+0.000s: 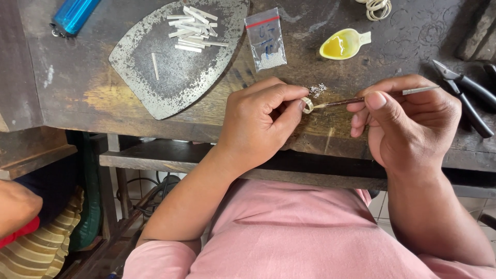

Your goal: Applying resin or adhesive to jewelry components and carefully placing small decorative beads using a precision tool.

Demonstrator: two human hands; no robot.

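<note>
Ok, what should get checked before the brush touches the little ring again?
1. Ring pinched firmly in the left hand fingertips: ok.
2. Thin brush held in the right hand, tip pointing at the ring: ok.
3. Brush tip loaded with anything: cannot tell, too small.
4. Small pile of pale grains on the bench just behind the ring, within reach: ok.
5. Yellow dish upright with liquid in it: ok.
6. Black pliers lying close beside the right hand, could get bumped: not ok.
</note>
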